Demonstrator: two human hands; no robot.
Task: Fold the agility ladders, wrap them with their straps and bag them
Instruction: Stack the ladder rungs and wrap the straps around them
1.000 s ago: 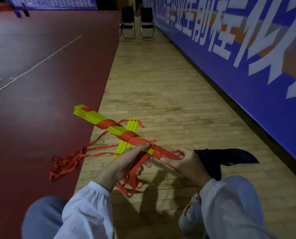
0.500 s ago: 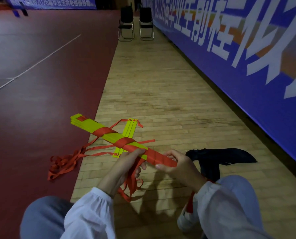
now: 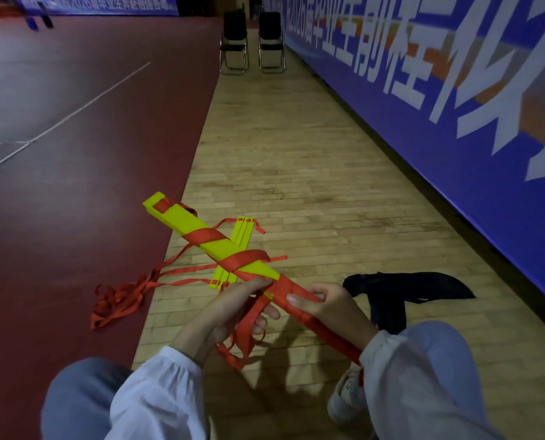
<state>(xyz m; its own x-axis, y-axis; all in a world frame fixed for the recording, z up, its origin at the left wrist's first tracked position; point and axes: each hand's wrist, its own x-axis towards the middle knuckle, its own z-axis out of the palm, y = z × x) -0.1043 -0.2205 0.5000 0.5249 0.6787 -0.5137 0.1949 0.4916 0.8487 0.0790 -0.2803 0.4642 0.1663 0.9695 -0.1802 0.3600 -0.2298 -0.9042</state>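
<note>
The right hand [image 3: 325,309] grip is closed round the wrapped near end of the folded ladder [image 3: 207,231], thumb on top, so the bundle is held clear of the floor [image 3: 296,154]. The loose strap [image 3: 249,328] is held in the left hand [image 3: 230,309], forefinger laid on the last turn, presumably to keep tension. A second ladder [image 3: 244,231] and the black bag [image 3: 407,287] lie on the floor beyond.

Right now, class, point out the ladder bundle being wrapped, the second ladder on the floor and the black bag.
ladder bundle [image 3: 187,219]: head view, bare yellow face near its far end.
second ladder [image 3: 244,231]: head view, upper yellow rungs.
black bag [image 3: 423,285]: head view, middle of the cloth.
</note>
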